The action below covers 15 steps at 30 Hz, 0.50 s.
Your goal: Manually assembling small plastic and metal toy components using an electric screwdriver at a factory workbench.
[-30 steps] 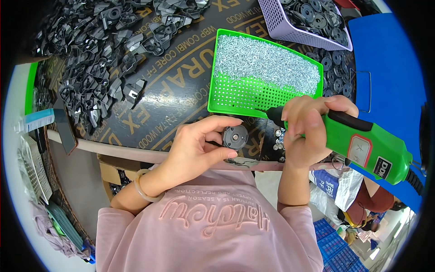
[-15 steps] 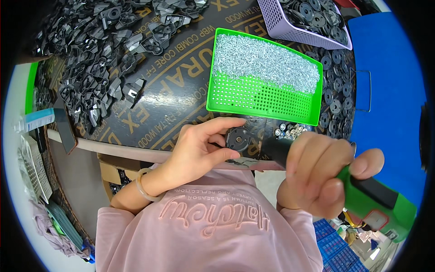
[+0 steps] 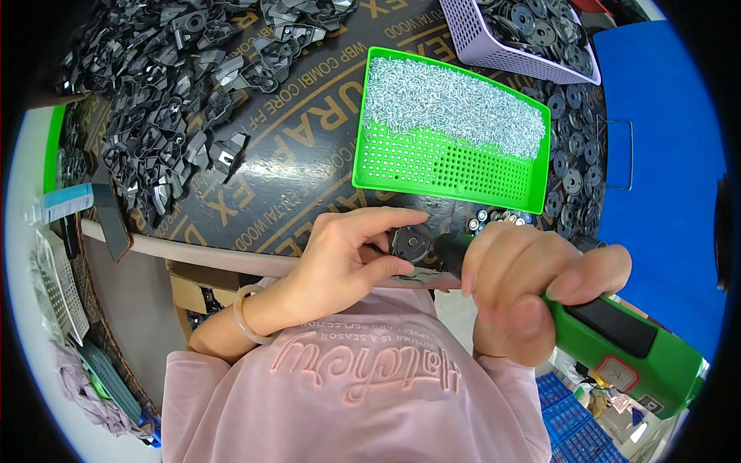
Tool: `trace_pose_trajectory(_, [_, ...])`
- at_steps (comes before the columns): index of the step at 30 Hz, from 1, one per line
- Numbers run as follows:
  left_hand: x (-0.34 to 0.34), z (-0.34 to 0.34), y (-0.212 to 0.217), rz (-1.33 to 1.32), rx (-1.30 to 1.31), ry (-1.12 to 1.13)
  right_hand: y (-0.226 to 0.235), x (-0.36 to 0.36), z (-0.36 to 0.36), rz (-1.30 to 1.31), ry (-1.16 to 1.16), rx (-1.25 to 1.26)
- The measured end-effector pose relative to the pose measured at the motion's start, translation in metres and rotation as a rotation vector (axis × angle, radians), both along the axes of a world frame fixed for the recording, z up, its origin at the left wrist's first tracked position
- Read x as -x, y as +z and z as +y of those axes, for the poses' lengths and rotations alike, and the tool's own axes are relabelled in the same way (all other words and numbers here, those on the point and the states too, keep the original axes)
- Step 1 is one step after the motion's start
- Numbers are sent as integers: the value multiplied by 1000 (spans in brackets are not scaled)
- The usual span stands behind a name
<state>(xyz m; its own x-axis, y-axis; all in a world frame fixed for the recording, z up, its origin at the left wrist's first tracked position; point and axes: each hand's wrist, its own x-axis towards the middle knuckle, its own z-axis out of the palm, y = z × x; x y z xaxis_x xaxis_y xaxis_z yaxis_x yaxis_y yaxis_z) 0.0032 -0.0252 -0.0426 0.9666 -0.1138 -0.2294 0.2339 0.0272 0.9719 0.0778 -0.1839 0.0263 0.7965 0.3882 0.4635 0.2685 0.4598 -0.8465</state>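
Head view: the left hand (image 3: 340, 258) pinches a small round black part (image 3: 409, 245) at the near edge of the table (image 3: 309, 154), fingers closed around it. From 4 o'clock the right hand (image 3: 525, 289) is wrapped tight on a green electric screwdriver (image 3: 617, 339), whose dark nose touches the part. At 12 o'clock from the part lies a green perforated tray (image 3: 432, 166) holding small silver screws (image 3: 455, 104). Black plastic pieces (image 3: 170, 100) are heaped at 10 o'clock, and a lavender basket (image 3: 494, 46) of black discs sits at 1 o'clock.
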Motion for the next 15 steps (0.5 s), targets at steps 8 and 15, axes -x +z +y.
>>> trace_pose_trajectory(8, [-3, 2, 3, -2, -31, -24, -5, -13, -10, -177, 194, 87])
trace_pose_trajectory(15, [-1, 6, 5, 101, 13, -51, 3, -16, -13, -115, 49, -16])
